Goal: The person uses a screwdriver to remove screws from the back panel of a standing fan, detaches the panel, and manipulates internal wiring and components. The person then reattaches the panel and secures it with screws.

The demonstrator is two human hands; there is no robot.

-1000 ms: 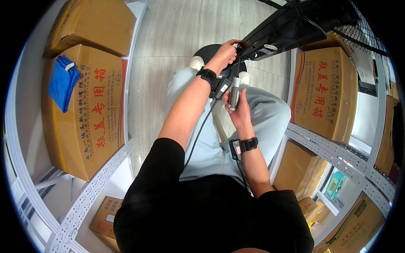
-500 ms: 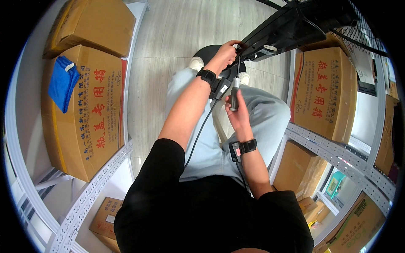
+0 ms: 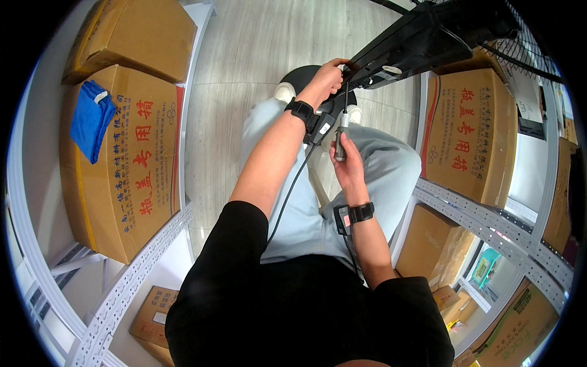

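Note:
A long black fan housing (image 3: 416,52) slants in from the upper right, with a wire guard (image 3: 538,38) at its far end. My left hand (image 3: 326,79) has its fingers closed on the lower end of the housing; the fingertips are partly hidden there. In my right hand (image 3: 350,166) is a screwdriver (image 3: 342,139) with a grey and black handle, gripped with thumb and fingers. Its shaft points up to the underside of the housing, beside my left fingers. Whether the tip sits in a screw is too small to tell. A round black base (image 3: 299,74) shows below my left hand.
Shelving with large cardboard boxes stands on both sides: one box (image 3: 131,165) at left, another (image 3: 468,137) at right. A folded blue cloth (image 3: 92,122) lies on the left box. Perforated shelf rails (image 3: 489,215) run close to my right knee. Cables hang from both wristbands.
My right hand has shifted slightly on the screwdriver, and the handle looks turned and a little more upright. My left hand and the fan housing stay in place.

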